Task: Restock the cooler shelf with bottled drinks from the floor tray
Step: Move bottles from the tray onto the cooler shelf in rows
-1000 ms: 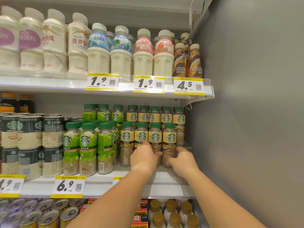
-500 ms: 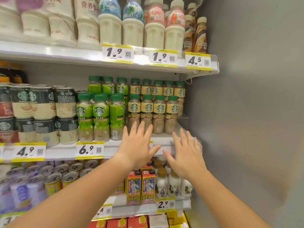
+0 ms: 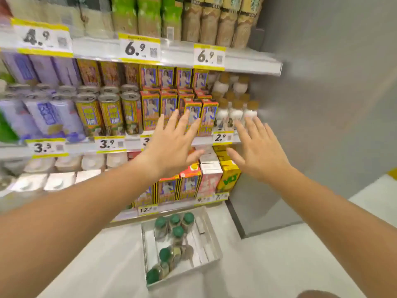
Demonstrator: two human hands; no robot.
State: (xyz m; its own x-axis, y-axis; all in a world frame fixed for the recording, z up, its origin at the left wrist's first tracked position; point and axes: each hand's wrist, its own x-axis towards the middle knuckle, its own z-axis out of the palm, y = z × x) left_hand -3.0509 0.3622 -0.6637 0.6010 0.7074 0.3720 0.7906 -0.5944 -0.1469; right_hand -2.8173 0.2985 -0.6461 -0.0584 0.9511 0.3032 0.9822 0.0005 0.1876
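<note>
Fingers (image 3: 184,117) spread wide on the left hand (image 3: 171,151), likewise splayed on the right hand (image 3: 257,155); both empty, palms down, held out before the lower shelves and touching nothing. Green-capped bottles (image 3: 175,220) waiting in the floor tray (image 3: 211,239) below, just in front of the cooler's base: a standing cluster near the tray's far edge, several lying on their sides toward its near left corner. Matching bottles on the cooler shelf (image 3: 253,63) at the top edge of view, above the 6.9 price tags (image 3: 209,57).

Judged as the step between placing and fetching: nothing carried, so likely a reach down for more stock. Next move calls for lowering both hands well down to the tray, closing around upright bottles first, and lifting clear of the tray's rim without toppling neighbours. Picture blurred, so finer detail unclear.
</note>
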